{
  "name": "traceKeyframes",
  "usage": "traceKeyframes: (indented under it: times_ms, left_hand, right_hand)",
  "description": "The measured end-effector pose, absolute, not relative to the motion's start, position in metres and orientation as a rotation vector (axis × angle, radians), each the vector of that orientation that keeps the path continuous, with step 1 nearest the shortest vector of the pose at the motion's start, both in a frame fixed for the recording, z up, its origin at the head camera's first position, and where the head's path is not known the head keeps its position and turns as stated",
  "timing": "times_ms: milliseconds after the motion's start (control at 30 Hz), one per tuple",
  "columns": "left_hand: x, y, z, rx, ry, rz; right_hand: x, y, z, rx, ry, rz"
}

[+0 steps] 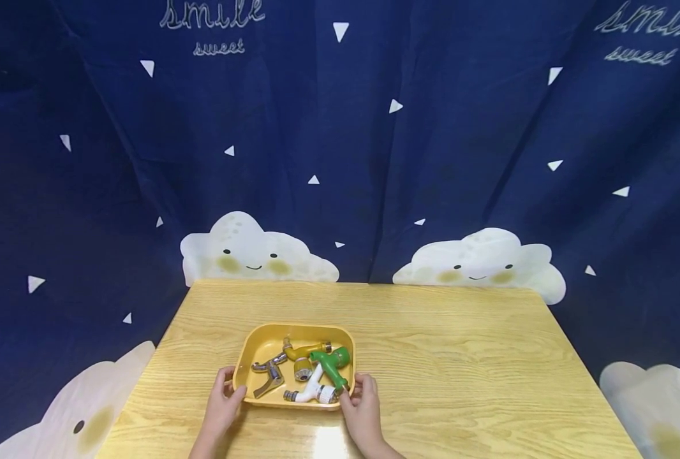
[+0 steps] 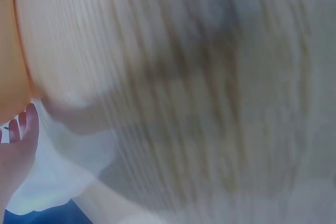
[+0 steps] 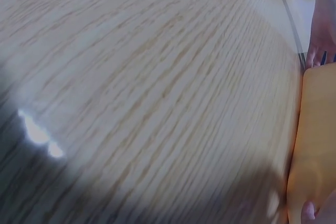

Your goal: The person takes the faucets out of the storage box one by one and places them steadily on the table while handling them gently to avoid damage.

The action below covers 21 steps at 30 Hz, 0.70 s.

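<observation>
A yellow rectangular tray [image 1: 294, 406] is on the table, with its near corners between my hands in the head view. It holds several taps: a silver tap [image 1: 273, 376] at left, a yellow tap [image 1: 305, 351] at the back, a green tap [image 1: 332, 365] at right and a white tap [image 1: 311, 389] in front. My left hand [image 1: 223, 398] grips the left wall near the front, thumb at the rim. On the opposite side, my right hand [image 1: 363, 408] grips the front right corner. Both wrist views catch only the tray's outer wall [image 3: 317, 124] and parts of hands.
Beneath the tray is a wood-grain table [image 1: 449, 363], which extends further to the right than to the left. A dark blue curtain [image 1: 351, 127] with white clouds and triangles hangs behind the table and down both sides.
</observation>
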<state>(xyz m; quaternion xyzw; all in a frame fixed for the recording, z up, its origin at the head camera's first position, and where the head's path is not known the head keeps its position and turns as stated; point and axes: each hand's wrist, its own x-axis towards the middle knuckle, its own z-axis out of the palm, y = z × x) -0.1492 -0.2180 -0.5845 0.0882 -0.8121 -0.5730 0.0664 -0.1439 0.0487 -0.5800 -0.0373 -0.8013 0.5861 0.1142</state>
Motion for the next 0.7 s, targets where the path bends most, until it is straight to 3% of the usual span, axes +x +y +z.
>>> traceKeyframes:
  times_ms: [700]
  left_hand:
    - [-0.151,-0.239,-0.585,0.324,-2.471,-1.645]
  right_hand:
    - [-0.148,0.031,-0.579,-0.04,-2.365,1.715]
